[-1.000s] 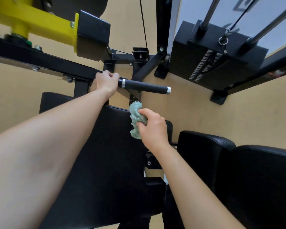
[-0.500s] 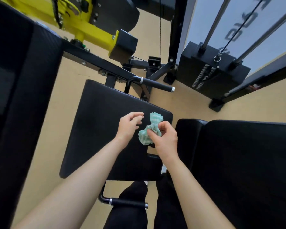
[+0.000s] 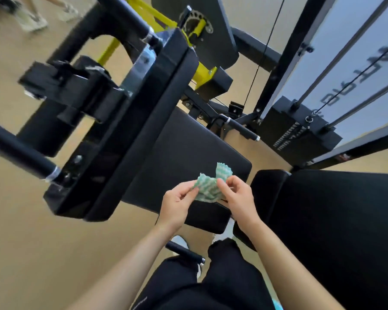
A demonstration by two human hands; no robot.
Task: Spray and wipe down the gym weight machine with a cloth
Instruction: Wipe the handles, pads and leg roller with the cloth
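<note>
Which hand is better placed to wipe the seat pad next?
Right, probably. The right hand holds most of the cloth, directly above the seat pad. The left hand only pinches one edge.

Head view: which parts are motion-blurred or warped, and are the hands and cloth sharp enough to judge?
Head view: the upper-left frame and black bar are smeared by motion blur; the guide rods splay from wide-angle distortion. The left hand, right hand and green cloth are fairly sharp, both hands pinching it; lighting is even, no harsh glare.
</note>
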